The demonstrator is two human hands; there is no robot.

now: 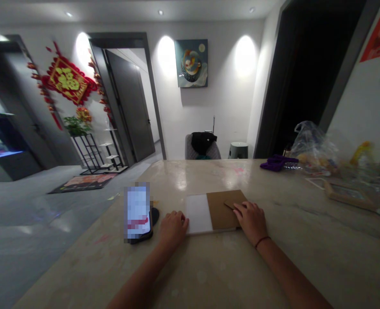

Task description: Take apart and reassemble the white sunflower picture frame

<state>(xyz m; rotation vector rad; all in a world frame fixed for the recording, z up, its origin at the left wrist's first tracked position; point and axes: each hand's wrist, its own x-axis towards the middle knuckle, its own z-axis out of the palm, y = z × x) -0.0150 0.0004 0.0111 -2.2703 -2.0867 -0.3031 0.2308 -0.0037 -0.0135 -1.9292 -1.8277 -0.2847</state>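
A flat rectangular panel lies on the table, its left part white [198, 213] and its right part a brown backing board [220, 210]; it looks like the back of a picture frame. My left hand [173, 225] grips the panel's left edge with curled fingers. On the brown part, my right hand [251, 219] has thumb and fingers closed on a narrow brown strip [228, 205], possibly the stand leg; its far end sticks out to the left. The rest of the strip is hidden under my fingers.
A phone [139, 212] leans on a dark stand at the left. On the right are a wooden frame [347, 195], a purple cloth [275, 163] and a clear plastic bag [315, 148]. A chair [190, 148] with black clothing stands beyond the table's far edge.
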